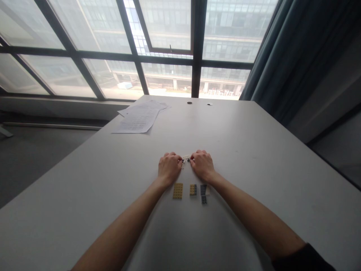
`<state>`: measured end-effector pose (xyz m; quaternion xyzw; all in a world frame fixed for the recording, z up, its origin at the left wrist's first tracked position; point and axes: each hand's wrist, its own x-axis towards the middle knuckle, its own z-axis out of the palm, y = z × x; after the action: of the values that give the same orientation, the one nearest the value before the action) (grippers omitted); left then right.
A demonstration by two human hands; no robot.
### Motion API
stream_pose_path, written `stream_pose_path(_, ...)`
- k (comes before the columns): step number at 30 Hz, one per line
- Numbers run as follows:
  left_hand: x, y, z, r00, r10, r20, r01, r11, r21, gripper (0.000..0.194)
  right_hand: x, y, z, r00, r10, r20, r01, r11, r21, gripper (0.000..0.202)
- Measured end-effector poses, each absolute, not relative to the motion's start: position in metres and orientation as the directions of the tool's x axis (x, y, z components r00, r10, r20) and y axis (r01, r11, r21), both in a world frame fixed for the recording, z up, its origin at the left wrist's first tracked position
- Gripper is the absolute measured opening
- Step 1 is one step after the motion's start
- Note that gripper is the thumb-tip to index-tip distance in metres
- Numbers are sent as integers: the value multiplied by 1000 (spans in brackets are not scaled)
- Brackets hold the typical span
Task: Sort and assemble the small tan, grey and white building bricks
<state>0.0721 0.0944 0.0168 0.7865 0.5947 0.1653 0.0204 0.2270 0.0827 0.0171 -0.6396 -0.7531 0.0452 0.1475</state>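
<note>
Several small white pieces (186,157) lie between my two hands on the white table. My left hand (170,165) has its fingertips pinched on a small dark piece (182,160) at their left side. From the right, my right hand (202,164) pinches another small dark piece (188,160). Nearer to me sit a tan studded plate (178,191), a smaller tan and grey studded block (193,189), and dark grey studded pieces (203,189) with a pale piece (208,190) beside them, close to my right wrist.
Printed papers (137,118) lie at the table's back left. Two round holes (189,102) are near the back edge of the table (231,128). Behind stand large windows, with a dark curtain (270,56) at the right.
</note>
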Motion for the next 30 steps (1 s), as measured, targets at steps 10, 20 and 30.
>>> stream_pose_path(10, 62, 94, 19, 210, 944, 254, 913, -282, 296, 17, 224, 84, 20, -188, 965, 180, 936, 232, -266, 16)
stream_pose_path(20, 56, 0, 27, 682, 610, 403, 619, -775, 125, 13, 229, 65, 26, -221, 956, 193, 908, 274, -318, 18)
stream_pose_path(30, 58, -32, 12, 772, 485, 410, 441, -874, 203, 15, 287, -43, 58, -581, 814, 28, 725, 532, -438, 12)
